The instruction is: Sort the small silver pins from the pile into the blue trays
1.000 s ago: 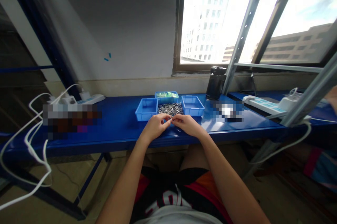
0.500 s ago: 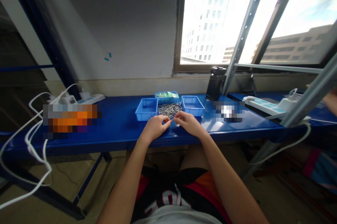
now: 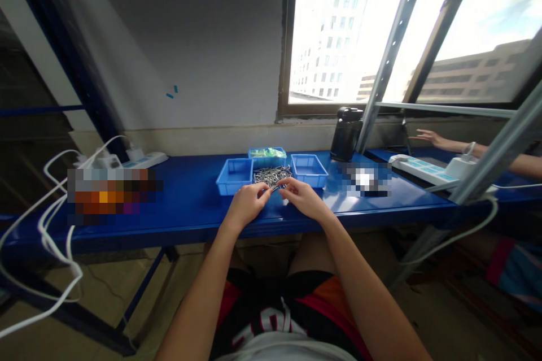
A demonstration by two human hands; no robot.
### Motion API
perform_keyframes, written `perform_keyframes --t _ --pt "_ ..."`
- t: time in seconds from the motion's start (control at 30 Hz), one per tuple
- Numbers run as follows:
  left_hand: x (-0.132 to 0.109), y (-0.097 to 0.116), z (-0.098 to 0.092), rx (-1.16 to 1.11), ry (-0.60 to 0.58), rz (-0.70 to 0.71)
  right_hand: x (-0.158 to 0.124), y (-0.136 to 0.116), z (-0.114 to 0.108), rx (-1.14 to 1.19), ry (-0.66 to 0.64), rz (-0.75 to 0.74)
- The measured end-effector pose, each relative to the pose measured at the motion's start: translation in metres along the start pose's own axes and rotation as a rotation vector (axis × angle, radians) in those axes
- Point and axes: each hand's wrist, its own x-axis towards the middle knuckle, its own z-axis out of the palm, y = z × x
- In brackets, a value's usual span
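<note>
A heap of small metal pins (image 3: 272, 174) lies on the blue bench (image 3: 186, 203) between two blue trays. My left hand (image 3: 247, 204) and my right hand (image 3: 301, 196) meet at the near edge of the heap, both pinched with fingertips close together. A thin metal pin seems to run between the fingertips; it is too small to be sure. The left blue tray (image 3: 234, 176) and the right blue tray (image 3: 309, 170) flank the heap. Behind it sits a small blue tray of green parts (image 3: 267, 153).
A black jug (image 3: 346, 134) stands by the window. White power strips (image 3: 139, 159) and cables (image 3: 51, 225) lie at the left, another strip (image 3: 419, 169) at the right. Another person's hand (image 3: 427, 136) reaches in at the right. Grey metal struts (image 3: 491, 163) cross the right side.
Both my hands have shifted slightly up toward the heap of pins. At the right, another person's arm has stretched further along the bench.
</note>
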Motion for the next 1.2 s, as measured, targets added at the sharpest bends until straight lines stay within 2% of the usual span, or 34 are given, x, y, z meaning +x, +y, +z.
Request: perform_keyframes --t 0.1,0.27,0.37,0.5,0.67,0.87,1.0,1.2 --pt "-0.0001 0.0022 -0.0009 0.047 0.123 -0.115 0.0009 0.0014 0.0003 -0.028 0.040 0.028" --pt "-0.0005 0.0010 -0.0033 0.109 0.354 -0.372 0.0011 0.0026 -0.0001 -0.054 0.034 0.044" --pt "-0.0005 -0.0010 -0.0048 0.116 0.396 -0.471 0.0010 0.0024 -0.0006 -0.060 0.025 0.045" --pt "-0.0001 -0.0007 -0.0051 0.130 0.405 -0.524 0.0010 0.0019 -0.0008 -0.057 0.024 0.045" --pt "-0.0014 0.0023 -0.0031 0.166 0.363 -0.469 0.0007 0.0022 -0.0003 -0.054 0.036 0.044" --pt "-0.0014 0.0027 0.0018 0.273 0.108 -0.267 0.0010 0.0003 -0.0008 -0.061 0.036 0.045" --pt "0.0001 0.0008 0.0035 0.306 -0.008 -0.239 0.0009 -0.0012 -0.0009 -0.065 0.033 0.050" --pt "0.0016 0.0006 0.0036 0.327 -0.086 -0.248 0.0007 -0.0023 -0.0003 -0.069 0.036 0.052"
